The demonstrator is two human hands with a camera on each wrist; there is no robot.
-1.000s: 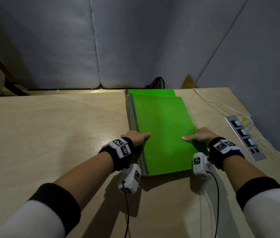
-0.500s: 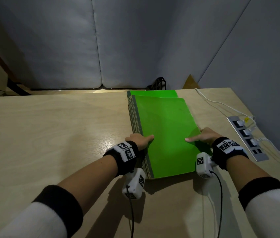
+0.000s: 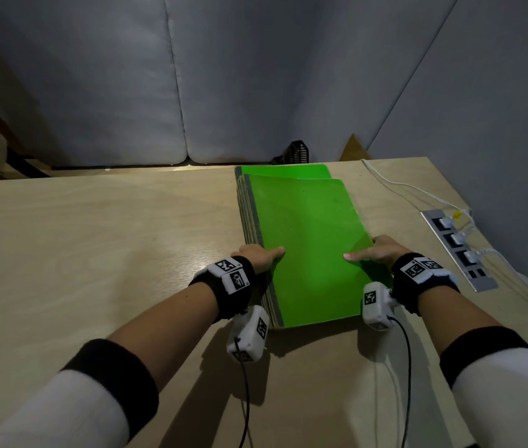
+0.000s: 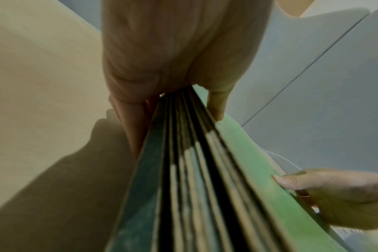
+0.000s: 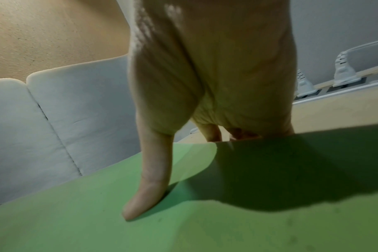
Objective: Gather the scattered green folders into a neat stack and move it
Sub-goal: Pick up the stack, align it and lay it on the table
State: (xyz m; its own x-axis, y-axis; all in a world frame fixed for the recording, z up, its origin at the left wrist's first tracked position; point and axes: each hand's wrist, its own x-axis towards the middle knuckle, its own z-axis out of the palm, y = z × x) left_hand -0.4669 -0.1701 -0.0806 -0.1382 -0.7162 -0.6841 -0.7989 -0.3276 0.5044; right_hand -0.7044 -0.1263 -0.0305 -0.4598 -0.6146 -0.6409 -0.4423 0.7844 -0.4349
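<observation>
— At the near end of the stack of green folders (image 3: 307,253), what does each grip have?

— The left hand (image 3: 261,258) clasps the stack's left side, where the spines are. Its thumb lies flat on the top cover and its fingers (image 4: 132,129) go down the outer side and under the lowest folder. The right hand (image 3: 377,252) grasps the opposite long edge the same way: thumb (image 5: 148,185) pressed on the green cover, the other fingers tucked below the edge, mostly hidden.

— Is the stack lifted?

— I cannot tell for certain. The near end casts a dark shadow on the surface (image 3: 94,253), and the left wrist view shows fingers beneath it, but whether the far end is touching I cannot say.

— How tidy is it?

— Fairly squared along the spines, which show as several grey and tan bands packed together. One green folder (image 3: 288,172) lower down juts out past the top cover at the far end.

— Where does it sit?

— Right of centre on the pale wooden surface, long side running away from the person, the far end close to the back edge.

— And round about?

— A power strip (image 3: 458,250) with white plugs lies to the right near the wall, well apart from the folders, with a white cable (image 3: 395,185) running back from it. Grey padded panels (image 3: 94,76) stand behind. Both wrists carry black bands with printed markers and small white cameras on black leads.
</observation>
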